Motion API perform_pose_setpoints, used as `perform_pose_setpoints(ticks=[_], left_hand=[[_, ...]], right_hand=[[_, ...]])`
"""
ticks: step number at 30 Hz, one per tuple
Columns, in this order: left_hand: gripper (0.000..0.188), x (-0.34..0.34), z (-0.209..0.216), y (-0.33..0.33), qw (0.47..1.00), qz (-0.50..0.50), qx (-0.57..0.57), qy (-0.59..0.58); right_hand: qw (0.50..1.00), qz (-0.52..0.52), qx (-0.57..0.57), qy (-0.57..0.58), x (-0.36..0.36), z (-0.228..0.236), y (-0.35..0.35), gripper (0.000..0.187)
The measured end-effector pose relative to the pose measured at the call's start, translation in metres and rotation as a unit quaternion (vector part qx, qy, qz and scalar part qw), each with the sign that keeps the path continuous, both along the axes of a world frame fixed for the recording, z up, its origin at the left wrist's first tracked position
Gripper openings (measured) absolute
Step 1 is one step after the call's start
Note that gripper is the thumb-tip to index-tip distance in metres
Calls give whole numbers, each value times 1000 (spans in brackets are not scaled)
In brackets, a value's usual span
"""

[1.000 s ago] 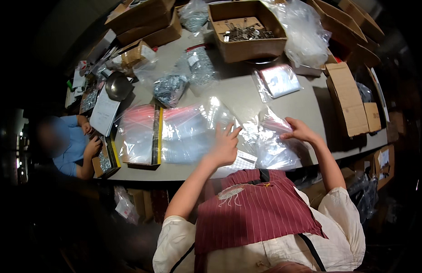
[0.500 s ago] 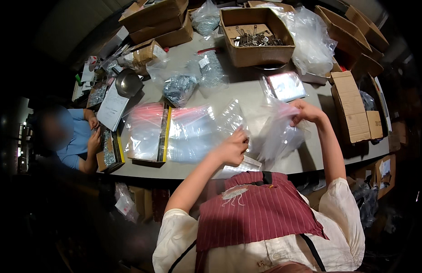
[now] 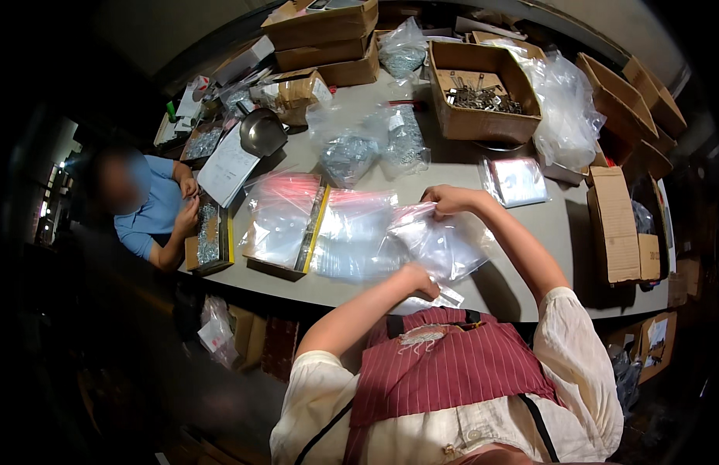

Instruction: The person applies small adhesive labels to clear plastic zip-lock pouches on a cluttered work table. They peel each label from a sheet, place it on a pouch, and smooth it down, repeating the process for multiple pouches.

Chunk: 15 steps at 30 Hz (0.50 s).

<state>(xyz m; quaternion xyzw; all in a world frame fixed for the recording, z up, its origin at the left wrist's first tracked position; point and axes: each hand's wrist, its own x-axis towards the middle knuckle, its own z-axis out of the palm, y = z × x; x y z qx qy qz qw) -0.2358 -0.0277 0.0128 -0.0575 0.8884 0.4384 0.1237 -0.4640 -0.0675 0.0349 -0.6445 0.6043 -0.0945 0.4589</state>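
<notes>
Since a moment ago both hands have lifted one clear zip bag (image 3: 441, 244) off the stack of bags (image 3: 351, 244), right hand (image 3: 446, 200) pinching its top edge, left hand (image 3: 421, 279) gripping its lower corner, stretching it flat.

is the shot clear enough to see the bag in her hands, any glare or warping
Head view: fisheye bends the table edge and blackens the corners; glare whitens the clear bag between left hand and right hand, hiding any contents; the hands look sharp enough.
</notes>
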Motion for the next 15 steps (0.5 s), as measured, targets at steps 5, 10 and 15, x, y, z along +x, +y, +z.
perform_pose_setpoints(ticks=[5,10,15], left_hand=[[28,-18,-1,4,961,-135,-240,25],[22,-12,-2,5,962,-122,-216,112],[29,-3,-34,9,954,-40,-269,124]], right_hand=[[977,73,-176,97,-25,-38,19,33],[968,3,-166,188,-44,-32,45,42],[893,16,-429,137,-31,61,24,39]])
